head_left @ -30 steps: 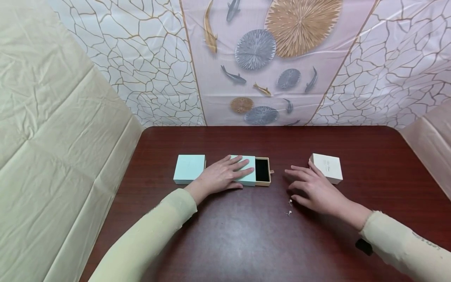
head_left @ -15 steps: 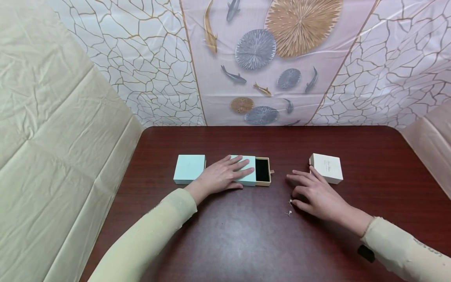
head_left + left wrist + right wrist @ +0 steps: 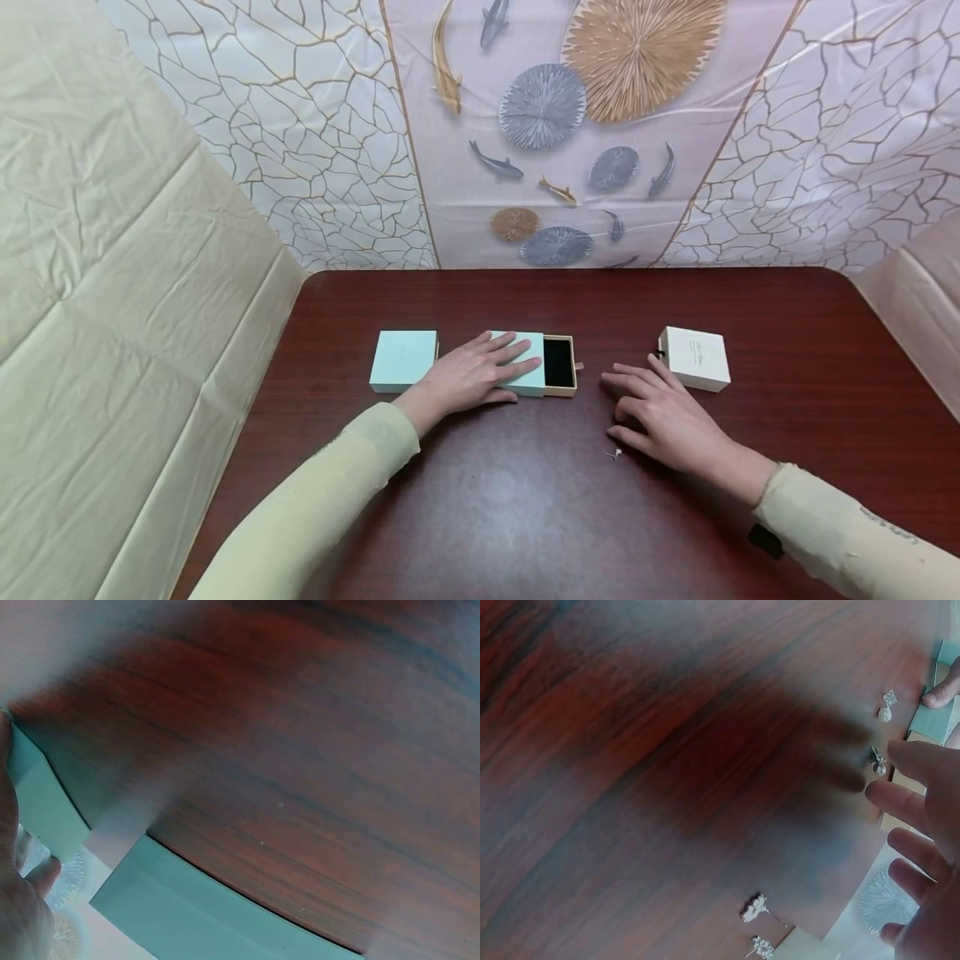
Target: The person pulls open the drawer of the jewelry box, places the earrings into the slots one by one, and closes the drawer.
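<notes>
My left hand (image 3: 468, 375) lies flat, fingers spread, on a pale blue drawer box (image 3: 534, 385). Its inner drawer (image 3: 557, 362), lined in black, is pulled partly out to the right. My right hand (image 3: 671, 417) hovers low over the table with its fingers apart. In the right wrist view, a pearl drop earring (image 3: 878, 761) lies right at the tips of the thumb and index finger. A second pearl drop earring (image 3: 887, 706) lies beyond it, towards the blue box. Two sparkly flower-like earrings (image 3: 754, 907) are on the other side, hidden from the head view by my right hand.
Left of my left hand stands another pale blue box (image 3: 403, 361). A white box (image 3: 696, 358) with small print sits just beyond my right fingers. Dark red-brown wood makes up the table (image 3: 480, 517), with patterned cloth (image 3: 345, 158) behind it.
My right hand has shifted slightly left and nearer the person. One pearl earring has gone out of sight behind its thumb in the head view. The left hand has stayed on the box.
</notes>
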Motion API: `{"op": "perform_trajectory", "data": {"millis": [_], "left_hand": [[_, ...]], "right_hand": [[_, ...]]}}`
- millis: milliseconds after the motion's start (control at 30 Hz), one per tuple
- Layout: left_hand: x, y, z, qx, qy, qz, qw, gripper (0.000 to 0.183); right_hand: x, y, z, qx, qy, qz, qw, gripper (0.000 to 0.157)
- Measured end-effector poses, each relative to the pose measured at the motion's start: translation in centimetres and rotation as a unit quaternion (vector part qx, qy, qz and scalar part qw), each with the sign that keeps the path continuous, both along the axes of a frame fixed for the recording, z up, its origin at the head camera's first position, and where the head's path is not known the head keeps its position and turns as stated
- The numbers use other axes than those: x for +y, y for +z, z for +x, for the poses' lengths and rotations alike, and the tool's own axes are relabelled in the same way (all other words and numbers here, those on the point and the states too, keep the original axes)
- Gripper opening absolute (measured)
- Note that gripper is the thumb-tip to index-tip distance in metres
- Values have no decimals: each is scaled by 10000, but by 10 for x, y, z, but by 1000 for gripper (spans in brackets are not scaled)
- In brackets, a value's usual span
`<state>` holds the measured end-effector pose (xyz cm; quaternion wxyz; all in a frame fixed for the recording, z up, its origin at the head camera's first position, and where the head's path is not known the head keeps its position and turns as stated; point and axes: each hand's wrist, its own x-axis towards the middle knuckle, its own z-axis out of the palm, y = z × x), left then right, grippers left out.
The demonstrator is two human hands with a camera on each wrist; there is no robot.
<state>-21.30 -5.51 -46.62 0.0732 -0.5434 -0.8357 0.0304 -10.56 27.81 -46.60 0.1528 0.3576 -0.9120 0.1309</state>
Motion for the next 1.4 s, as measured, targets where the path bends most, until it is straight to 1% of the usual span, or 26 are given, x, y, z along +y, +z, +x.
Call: {"op": "perform_trajectory", "data": {"millis": [167,367,633,833,1033,1167,1267,1400], "left_hand": [[0,-1,1,8,-5,15,10000,65],[0,-3,2,-36,-25,77,10000,64],[1,-4,3,-84,-4,39,10000,65],[1,-5,3,-93,-14,25,10000,64],[2,-2,2,-75,-24,86,9999,65],[1,-1,1,-40,-23,100,9999,65],[0,0,0,-15,-27,69,10000,65],[0,0,0,-9,-36,71,10000,65]], "right_hand": [[1,-2,0,125,101,83,9998,21],[5,-6,-1,171,189,41,9997,22],[9,-8,-6,220,85,-52,9997,15],[12,-11,-10,150,-9,-143,9998,15],[16,-4,-7,-51,-155,-213,9996,15],[20,-2,-6,-114,-107,-218,9996,16],[23,-2,-6,-82,-46,-189,9998,19],[23,-4,-8,-100,32,-230,9997,20]]}}
